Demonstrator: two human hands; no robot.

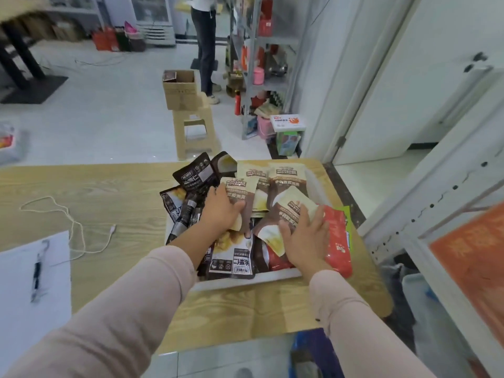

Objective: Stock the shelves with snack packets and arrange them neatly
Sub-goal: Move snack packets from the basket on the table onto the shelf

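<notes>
Wood-grain table (114,192), white tile floor, small shop or stockroom. White tray (245,283) at centre frame, heaped with snack packets: dark ones (231,259) left and front, brown-and-cream ones at the back, a red packet (336,241) hanging over the right edge.

Left hand (222,211): fingers and thumb curled round a brown-and-cream packet (238,190), holding it upright over the heap. Right hand (305,237): fingers spread, fairly straight, lying on a second brown-and-cream packet (286,211); no clear grip there.

Progress, my read: early. Both packets are over the tray, nothing carried off yet. The shelf upright (436,203) at right frame shows no packets. The grey rack (253,50) at upper centre holds goods, too blurred to identify. Nearly the whole heap is left to shelve and straighten.

Elsewhere: a cardboard box (180,88) on a stool (195,129), and paper with a pen (36,271) lower left.
</notes>
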